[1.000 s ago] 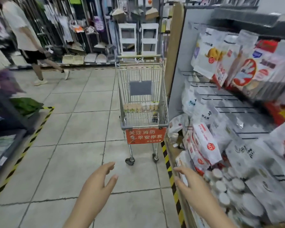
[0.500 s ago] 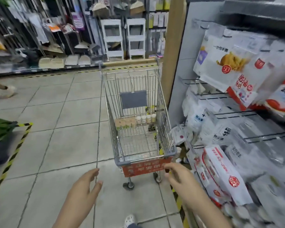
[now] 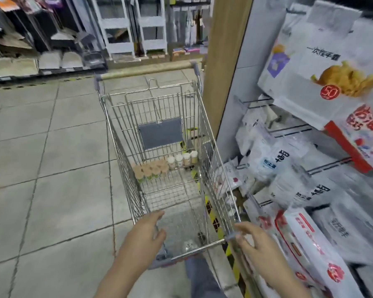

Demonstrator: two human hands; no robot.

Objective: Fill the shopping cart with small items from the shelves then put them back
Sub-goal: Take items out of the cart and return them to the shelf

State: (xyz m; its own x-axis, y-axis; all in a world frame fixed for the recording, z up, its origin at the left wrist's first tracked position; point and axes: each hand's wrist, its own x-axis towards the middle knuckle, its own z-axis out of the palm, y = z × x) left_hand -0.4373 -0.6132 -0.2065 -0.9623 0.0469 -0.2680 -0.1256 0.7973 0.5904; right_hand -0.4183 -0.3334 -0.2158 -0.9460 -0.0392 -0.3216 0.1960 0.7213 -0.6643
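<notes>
A wire shopping cart point(image 3: 210, 136) stands right in front of me, its wooden handle point(image 3: 146, 72) at the far end. Inside, against the far wall, stands a row of small tan-capped bottles point(image 3: 151, 169) and several small white bottles point(image 3: 182, 160). My left hand point(image 3: 145, 232) rests over the cart's near left rim, fingers loosely curved. My right hand point(image 3: 256, 239) touches the near right corner with straight fingers. Neither hand carries an item. White and red packets point(image 3: 310, 239) hang on the shelf to the right.
A wooden post point(image 3: 224, 61) and shelf hooks with white bags point(image 3: 265, 160) press close along the cart's right side. Yellow-black tape point(image 3: 211, 211) marks the floor there. Grey tiled floor point(image 3: 52, 168) lies to the left. Mop and dustpan racks point(image 3: 52, 59) line the far aisle.
I have walked up to the cart, which now fills the middle of the view. Both hands went from hanging in the air to touching its near corners.
</notes>
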